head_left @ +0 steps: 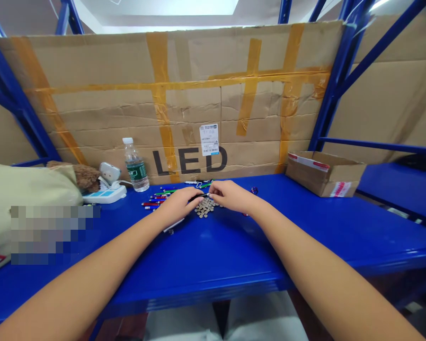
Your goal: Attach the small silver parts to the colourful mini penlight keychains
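Note:
A dark pen (pixel 199 196) with a pale tip lies across the gap between my two hands. My left hand (pixel 179 204) has its thumb and fingers closed on the dark end. At the other end, my right hand (pixel 230 195) pinches the pale tip, its fingertips partly hidden. Below the pen is a heap of small round coin-like metal discs (pixel 204 209). Several red, blue and green pens (pixel 152 204) lie to the left, partly behind my left hand. A silvery pen-like stick (pixel 173 225) rests under my left wrist.
A water bottle (pixel 137 166) and a white power strip (pixel 108 194) stand at back left, beside a pale bag (pixel 31 189). An open cardboard box (pixel 308 177) is at back right. Taped cardboard (pixel 262 142) walls the rear of the blue table (pixel 220 255).

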